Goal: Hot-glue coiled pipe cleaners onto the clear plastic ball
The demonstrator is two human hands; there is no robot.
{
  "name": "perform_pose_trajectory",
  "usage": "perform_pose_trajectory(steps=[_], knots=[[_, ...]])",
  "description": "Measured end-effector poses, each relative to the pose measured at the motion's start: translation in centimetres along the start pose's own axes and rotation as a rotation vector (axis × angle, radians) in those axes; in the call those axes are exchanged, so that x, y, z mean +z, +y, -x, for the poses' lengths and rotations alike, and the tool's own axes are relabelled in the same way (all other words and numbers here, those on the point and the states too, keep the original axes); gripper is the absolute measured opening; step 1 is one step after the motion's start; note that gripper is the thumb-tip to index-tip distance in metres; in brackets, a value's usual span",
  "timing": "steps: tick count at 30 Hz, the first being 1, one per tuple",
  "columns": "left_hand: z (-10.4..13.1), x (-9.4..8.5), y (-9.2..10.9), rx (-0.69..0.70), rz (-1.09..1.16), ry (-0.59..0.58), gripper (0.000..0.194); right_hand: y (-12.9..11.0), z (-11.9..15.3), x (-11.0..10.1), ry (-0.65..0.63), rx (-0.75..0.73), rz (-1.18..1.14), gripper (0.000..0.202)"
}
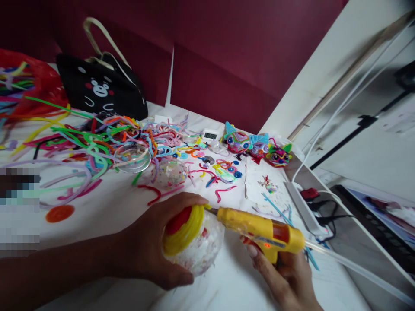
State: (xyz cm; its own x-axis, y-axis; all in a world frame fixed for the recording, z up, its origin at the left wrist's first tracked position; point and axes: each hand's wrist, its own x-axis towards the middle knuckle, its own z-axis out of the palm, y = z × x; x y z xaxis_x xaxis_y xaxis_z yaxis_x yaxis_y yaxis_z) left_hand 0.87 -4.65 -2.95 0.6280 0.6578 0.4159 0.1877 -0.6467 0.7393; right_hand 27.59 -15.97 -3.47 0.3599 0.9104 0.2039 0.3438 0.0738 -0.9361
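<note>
My left hand [152, 246] is wrapped round a clear ball [207, 246] with red at its top left and yellow pipe cleaner rows beside the red. A short yellow end sticks out near my left fingertips. In my right hand [285, 276] is a yellow glue gun [259, 229] with a small orange light on its side. Its dark nozzle points left and reaches the yellow strip at the ball's upper edge. A finger of my right hand lies at the red trigger. From the gun's back runs a long clear glue stick [350, 259].
Tangled pipe cleaners [94, 147] and a clear dish [132, 157] lie at the left, near a black bag [100, 86]. Another clear ball [170, 172] stands behind my left hand. Decorated figures [238, 141] are at the back. A power strip [304, 209] with cables lines the right edge.
</note>
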Motion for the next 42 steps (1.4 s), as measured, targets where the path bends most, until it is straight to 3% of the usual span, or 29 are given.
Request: perform_pose_trajectory(steps=[6, 16, 24, 38, 42], knots=[[-0.1, -0.1, 0.1, 0.029, -0.006, 0.0, 0.1, -0.1, 0.2, -0.4, 0.006, 0.047, 0.043, 0.042], [0.1, -0.3, 0.6, -0.061, -0.018, -0.007, 0.099, -0.3, 0.4, -0.5, 0.017, 0.021, 0.035, 0.052], [0.1, -0.2, -0.2, 0.042, -0.039, 0.014, 0.099, -0.9, 0.9, -0.1, 0.029, 0.033, 0.046, 0.066], [-0.1, -0.3, 0.2, 0.073, -0.03, -0.007, 0.099, 0.6, 0.1, -0.5, -0.025, 0.035, 0.017, 0.045], [-0.1, -0.3, 0.1, 0.076, -0.045, -0.005, 0.1, 0.1, 0.4, -0.3, 0.003, 0.042, -0.007, 0.057]])
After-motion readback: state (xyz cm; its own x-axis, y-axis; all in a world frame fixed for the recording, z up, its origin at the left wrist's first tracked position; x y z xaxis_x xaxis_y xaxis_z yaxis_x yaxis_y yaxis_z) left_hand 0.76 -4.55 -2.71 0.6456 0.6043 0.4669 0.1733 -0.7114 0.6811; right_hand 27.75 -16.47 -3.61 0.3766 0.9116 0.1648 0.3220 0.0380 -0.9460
